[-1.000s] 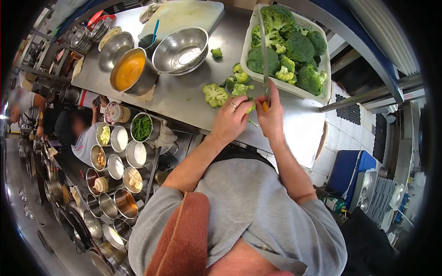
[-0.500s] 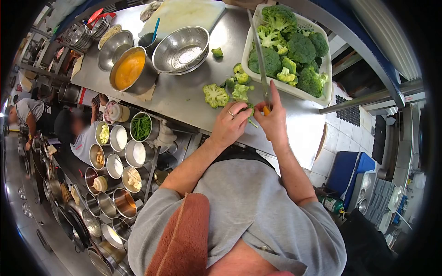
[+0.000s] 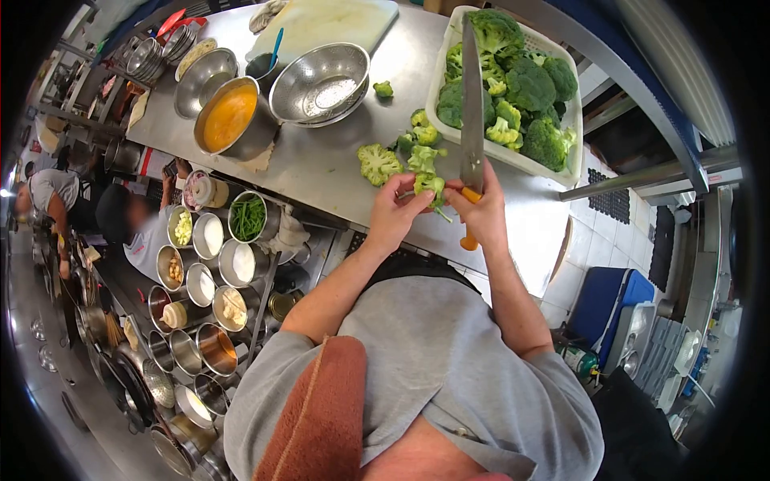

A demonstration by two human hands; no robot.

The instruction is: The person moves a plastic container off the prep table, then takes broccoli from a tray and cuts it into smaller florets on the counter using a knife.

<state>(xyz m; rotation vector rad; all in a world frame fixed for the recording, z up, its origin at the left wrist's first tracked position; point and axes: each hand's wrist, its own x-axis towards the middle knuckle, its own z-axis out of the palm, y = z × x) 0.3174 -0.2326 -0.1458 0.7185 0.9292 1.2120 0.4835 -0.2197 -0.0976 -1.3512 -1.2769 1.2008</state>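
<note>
My left hand is closed on a small broccoli floret above the front edge of the steel counter. Beside it, my right hand grips the orange handle of a long knife, whose blade points away from me, and its fingertips are close to the floret's stem. Cut broccoli pieces lie just beyond my left hand. A white basket full of broccoli heads stands at the counter's right end, with the blade passing over its left part.
Steel bowls, a pot of orange liquid and a white cutting board occupy the counter's left and back. Ingredient containers stand at lower left. Two other people are at the far left. A metal rail runs at the right.
The knife has turned so the flat of its blade shows and its orange handle is more visible. Both hands have shifted slightly, uncovering more of the held floret.
</note>
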